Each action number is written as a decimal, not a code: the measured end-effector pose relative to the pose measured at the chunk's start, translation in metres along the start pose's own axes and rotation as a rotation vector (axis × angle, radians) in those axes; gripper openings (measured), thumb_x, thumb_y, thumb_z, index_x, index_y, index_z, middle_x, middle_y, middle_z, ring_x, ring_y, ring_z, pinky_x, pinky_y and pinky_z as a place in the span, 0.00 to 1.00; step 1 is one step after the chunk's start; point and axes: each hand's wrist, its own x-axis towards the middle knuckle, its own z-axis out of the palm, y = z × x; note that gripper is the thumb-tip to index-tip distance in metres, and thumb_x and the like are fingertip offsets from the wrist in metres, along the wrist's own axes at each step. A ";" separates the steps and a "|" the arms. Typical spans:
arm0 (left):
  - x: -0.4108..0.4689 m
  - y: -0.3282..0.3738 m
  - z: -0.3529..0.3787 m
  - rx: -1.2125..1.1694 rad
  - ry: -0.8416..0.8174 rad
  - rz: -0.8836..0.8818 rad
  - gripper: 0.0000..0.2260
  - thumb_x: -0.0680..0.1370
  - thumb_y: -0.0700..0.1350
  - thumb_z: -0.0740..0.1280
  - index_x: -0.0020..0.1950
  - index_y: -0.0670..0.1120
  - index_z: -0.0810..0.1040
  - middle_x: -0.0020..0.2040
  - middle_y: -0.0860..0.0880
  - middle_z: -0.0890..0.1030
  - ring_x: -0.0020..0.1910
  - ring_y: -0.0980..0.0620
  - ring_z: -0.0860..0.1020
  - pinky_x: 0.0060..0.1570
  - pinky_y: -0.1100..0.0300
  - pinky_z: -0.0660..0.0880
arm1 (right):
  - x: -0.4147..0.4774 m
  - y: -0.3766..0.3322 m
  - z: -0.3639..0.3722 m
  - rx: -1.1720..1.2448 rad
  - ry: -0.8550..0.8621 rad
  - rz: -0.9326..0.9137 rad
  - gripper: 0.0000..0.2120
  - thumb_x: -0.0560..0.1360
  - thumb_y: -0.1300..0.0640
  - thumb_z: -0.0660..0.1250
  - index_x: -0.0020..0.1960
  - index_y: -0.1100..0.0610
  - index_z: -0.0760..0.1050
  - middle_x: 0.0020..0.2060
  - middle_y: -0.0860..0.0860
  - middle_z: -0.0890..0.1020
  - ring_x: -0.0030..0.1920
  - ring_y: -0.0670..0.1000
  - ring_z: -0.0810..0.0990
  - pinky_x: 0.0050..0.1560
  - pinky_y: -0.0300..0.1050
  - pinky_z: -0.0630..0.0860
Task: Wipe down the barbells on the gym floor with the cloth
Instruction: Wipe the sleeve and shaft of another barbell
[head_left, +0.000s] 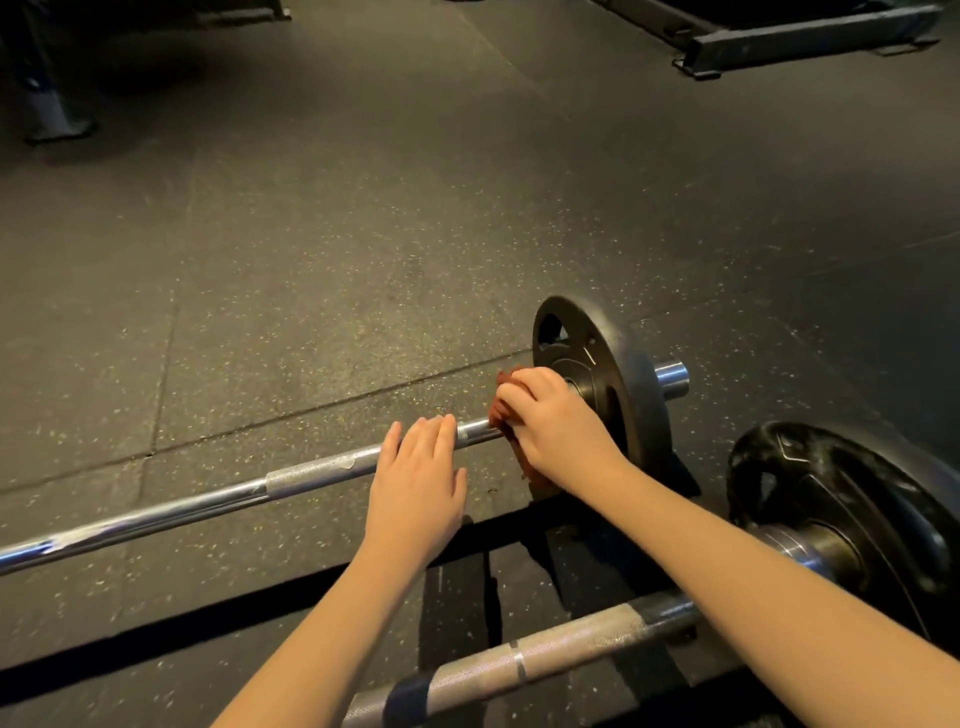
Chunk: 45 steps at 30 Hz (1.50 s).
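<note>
Two barbells on the speckled rubber floor (363, 234), both lying left to right. Far barbell (208, 499): one chrome shaft with knurled stretches, one dark far plate (597, 374) upright at its right end, a short stub of sleeve beyond it. Near barbell (519, 660): only the right part in view along the bottom edge, knurled shaft, one dark near plate (831, 499) on its right end. Two plates in all, the near one to the right of the far one, not touching.

One cloth (501, 410), reddish-brown, bunched around the far barbell's shaft just left of the far plate, with a tail hanging down on the near side.

Two bare hands, both on the far barbell. Right hand (550, 421) on top of the cloth, fingers curled down round it and the shaft, knuckles just beside the plate's hub. Left hand (415, 478) just left of the cloth, laid palm down over the bare shaft, four fingers straight and pressed together with tips over the far side, thumb held apart to the right; resting on the shaft, not wrapped round it. A short stretch of bare shaft between the two hands.

Two pieces of dark equipment frame at the far edge: one base foot (57, 114) at far left, one long beam (805, 36) at far right, both well apart from the barbells.
</note>
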 end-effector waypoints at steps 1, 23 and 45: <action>-0.001 0.000 0.000 0.004 -0.003 0.007 0.23 0.76 0.48 0.66 0.70 0.42 0.69 0.65 0.48 0.74 0.67 0.47 0.71 0.72 0.45 0.59 | 0.009 -0.003 0.000 0.037 0.008 0.076 0.12 0.76 0.60 0.66 0.59 0.58 0.75 0.56 0.55 0.76 0.58 0.56 0.73 0.59 0.52 0.74; -0.054 -0.085 -0.015 -0.020 -0.009 -0.179 0.24 0.75 0.46 0.70 0.69 0.39 0.71 0.66 0.42 0.75 0.67 0.43 0.72 0.69 0.40 0.60 | -0.002 -0.070 0.029 -0.048 -0.065 0.189 0.06 0.81 0.53 0.57 0.54 0.53 0.72 0.48 0.50 0.79 0.49 0.54 0.76 0.54 0.50 0.67; -0.061 -0.129 -0.019 0.024 -0.053 -0.107 0.10 0.79 0.56 0.62 0.51 0.50 0.75 0.45 0.53 0.79 0.52 0.48 0.77 0.58 0.52 0.66 | -0.016 -0.082 0.032 -0.121 -0.096 0.316 0.14 0.81 0.53 0.58 0.66 0.52 0.70 0.58 0.51 0.76 0.61 0.54 0.71 0.67 0.51 0.62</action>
